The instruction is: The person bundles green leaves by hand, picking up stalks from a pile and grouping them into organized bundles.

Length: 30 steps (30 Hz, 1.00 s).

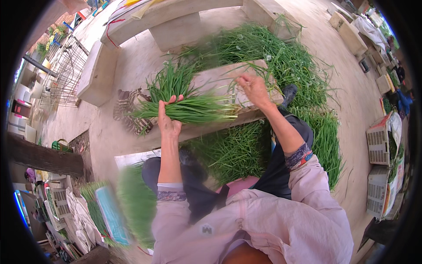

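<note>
My left hand (pixel 169 122) grips a bundle of garlic chives (pixel 194 109) from below, its pale stem ends pointing right. This bundle lies over the near side of a low stone slab (pixel 211 81). My right hand (pixel 254 90) is raised over the slab's right part, fingers bent together. Thin leaves run close to its fingertips, but whether they pinch one is unclear. Behind the held bundle, another bunch of chives (pixel 174 77) rests on the slab's left part. Loose stalks and trimmings (pixel 275 87) lie by the slab's right end.
A large heap of flowering chives (pixel 254 46) spreads behind the slab, with more chives (pixel 230 151) between my legs. A striped cloth (pixel 127 105) sits at the slab's left end. Farther back is a stone bench (pixel 174 13). Plastic crates (pixel 377 142) stand far right.
</note>
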Available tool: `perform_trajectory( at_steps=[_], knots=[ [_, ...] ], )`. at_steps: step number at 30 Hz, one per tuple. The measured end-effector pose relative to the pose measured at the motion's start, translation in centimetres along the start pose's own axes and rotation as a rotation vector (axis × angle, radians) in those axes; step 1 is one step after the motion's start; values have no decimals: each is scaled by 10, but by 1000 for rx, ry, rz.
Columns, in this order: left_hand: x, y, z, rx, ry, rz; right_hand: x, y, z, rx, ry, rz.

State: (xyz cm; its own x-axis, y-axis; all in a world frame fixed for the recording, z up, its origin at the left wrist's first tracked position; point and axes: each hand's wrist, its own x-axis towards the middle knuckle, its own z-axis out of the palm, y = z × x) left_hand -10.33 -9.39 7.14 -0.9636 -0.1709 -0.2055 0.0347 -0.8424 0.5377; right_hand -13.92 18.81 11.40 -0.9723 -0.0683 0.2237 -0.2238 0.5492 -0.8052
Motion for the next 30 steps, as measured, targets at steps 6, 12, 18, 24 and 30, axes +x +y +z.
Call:
perform_trajectory(
  at_steps=[6,12,18,24,30],
  knots=[
    [2,0,4,-13,42,38,-6,43,-31,-60,-85,-102],
    [3,-4,7,-10,11,13,-31,4,5,465,-520,275],
    [-1,-5,8,40,-32,24,-25,23,0,715,-458,489],
    [-5,-11,14,75,-78,-4,-21,38,-10,573,-431,457],
    [-9,-11,15,133,-66,-39,-17,43,-15,548,-468,415]
  ],
)
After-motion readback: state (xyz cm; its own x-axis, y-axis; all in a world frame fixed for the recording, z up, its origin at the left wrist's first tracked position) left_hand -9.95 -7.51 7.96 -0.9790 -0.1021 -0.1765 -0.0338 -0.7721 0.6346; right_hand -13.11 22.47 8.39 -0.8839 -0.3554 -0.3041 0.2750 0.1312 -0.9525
